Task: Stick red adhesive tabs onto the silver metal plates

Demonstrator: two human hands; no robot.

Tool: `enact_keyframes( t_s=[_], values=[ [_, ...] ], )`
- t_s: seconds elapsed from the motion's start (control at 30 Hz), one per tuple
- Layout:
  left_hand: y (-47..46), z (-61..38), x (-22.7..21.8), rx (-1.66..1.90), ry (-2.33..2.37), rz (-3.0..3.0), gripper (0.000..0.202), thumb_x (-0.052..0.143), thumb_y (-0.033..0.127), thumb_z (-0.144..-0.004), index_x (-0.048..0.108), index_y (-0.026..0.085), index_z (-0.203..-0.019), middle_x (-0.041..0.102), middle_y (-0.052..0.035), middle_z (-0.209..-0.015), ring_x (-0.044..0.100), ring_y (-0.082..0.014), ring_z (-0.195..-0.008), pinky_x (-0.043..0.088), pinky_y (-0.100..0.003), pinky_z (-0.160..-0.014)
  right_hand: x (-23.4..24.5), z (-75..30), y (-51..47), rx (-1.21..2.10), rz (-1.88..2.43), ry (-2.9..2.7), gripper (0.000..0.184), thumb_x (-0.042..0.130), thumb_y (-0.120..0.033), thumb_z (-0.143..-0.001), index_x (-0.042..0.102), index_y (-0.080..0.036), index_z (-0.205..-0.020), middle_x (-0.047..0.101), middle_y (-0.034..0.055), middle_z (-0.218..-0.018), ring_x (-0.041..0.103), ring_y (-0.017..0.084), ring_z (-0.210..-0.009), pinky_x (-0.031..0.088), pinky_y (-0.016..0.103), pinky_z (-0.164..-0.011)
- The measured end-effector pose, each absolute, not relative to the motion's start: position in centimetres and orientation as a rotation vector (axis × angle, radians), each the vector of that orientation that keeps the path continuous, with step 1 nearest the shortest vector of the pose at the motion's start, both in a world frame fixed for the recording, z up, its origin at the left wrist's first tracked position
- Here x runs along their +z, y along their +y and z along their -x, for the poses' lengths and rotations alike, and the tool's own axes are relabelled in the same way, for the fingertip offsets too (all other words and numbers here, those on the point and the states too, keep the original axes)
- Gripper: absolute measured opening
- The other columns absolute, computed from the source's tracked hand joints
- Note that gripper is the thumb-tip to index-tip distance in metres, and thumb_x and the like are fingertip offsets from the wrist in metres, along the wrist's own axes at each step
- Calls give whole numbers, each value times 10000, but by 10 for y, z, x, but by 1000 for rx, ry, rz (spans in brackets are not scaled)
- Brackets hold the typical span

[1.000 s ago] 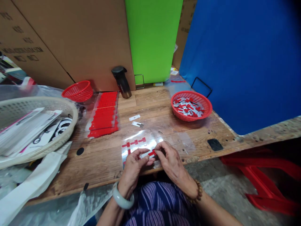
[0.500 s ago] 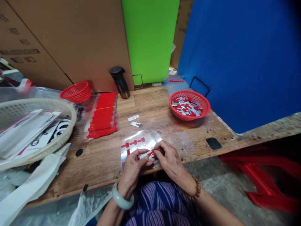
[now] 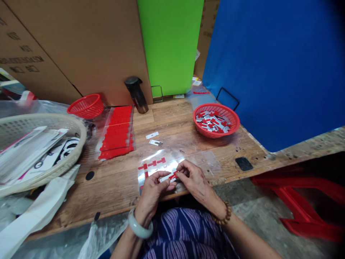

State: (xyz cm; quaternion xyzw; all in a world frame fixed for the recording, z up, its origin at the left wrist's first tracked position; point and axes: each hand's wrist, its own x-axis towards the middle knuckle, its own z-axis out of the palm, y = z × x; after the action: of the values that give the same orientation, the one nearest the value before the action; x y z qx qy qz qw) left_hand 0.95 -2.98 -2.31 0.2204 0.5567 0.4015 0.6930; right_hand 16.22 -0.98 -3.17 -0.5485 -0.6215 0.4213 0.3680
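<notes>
Between my hands, over the near table edge, is a small white card piece (image 3: 166, 177) with a red sticker (image 3: 173, 176) at its right end. My left hand (image 3: 154, 187) pinches the card's left part between thumb and fingers. At the other end, my right hand (image 3: 192, 178) is closed with thumb and fingertips on the red sticker. Beneath them lies a clear sheet (image 3: 142, 176) with several red T-shaped stickers (image 3: 153, 163). Two small white pieces (image 3: 152, 135) lie beyond the sheet, the nearer one with a grey metallic end.
A red basket (image 3: 236, 124) of red-and-white pieces stands to the right. Stacked red sticker sheets (image 3: 117, 131), a black tumbler (image 3: 137, 95) and another red basket (image 3: 85, 106) are behind left. A large cream basket (image 3: 82, 135) holds white cards. Green (image 3: 171, 46) and blue (image 3: 269, 72) boards stand behind.
The view shifts slightly, moving the table things a little left. Both hands keep nearly the same hold on the card piece and its red sticker.
</notes>
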Motion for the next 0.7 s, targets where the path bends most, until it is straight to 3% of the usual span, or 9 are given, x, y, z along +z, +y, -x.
enact_keyframes(
  t_s=[0.13,0.23,0.37,0.5,0.7],
  values=[
    [-30,-9,-22,887,1247,-463,350,776,152,-599,601,104,-898,714,-72,-663,687,-152,-603,541,-211,-628,-37,-171,-3,1123,1421,-1488,141,514,-145,-720,480,-201,-845,524,-51,-652,520,109,-580,413,228,-558],
    [-29,-8,-20,896,1238,-428,305,763,107,-607,609,109,-870,715,-61,-713,686,-141,-599,546,-198,-619,-40,-178,0,1215,1390,-1461,70,489,-213,-788,498,-192,-854,544,-46,-633,547,107,-566,432,231,-563],
    [-29,-9,-19,912,1217,-419,276,743,75,-618,608,114,-856,714,-53,-723,688,-142,-609,551,-199,-627,-41,-179,-1,1330,1341,-1451,190,422,-334,-880,533,-187,-931,591,-29,-650,576,107,-557,448,240,-589],
    [-30,-9,-19,893,1227,-435,303,740,83,-624,596,110,-890,719,-69,-688,689,-148,-607,545,-196,-619,-37,-174,-5,1459,1280,-1496,278,385,-390,-907,557,-179,-855,607,-22,-644,576,99,-535,431,216,-563],
    [-33,-8,-17,865,1227,-504,333,748,153,-635,580,114,-920,724,-83,-664,695,-160,-620,536,-209,-629,-33,-169,-8,1570,1252,-1517,204,464,-325,-877,551,-172,-774,561,-44,-526,558,96,-510,391,186,-522]
  ],
)
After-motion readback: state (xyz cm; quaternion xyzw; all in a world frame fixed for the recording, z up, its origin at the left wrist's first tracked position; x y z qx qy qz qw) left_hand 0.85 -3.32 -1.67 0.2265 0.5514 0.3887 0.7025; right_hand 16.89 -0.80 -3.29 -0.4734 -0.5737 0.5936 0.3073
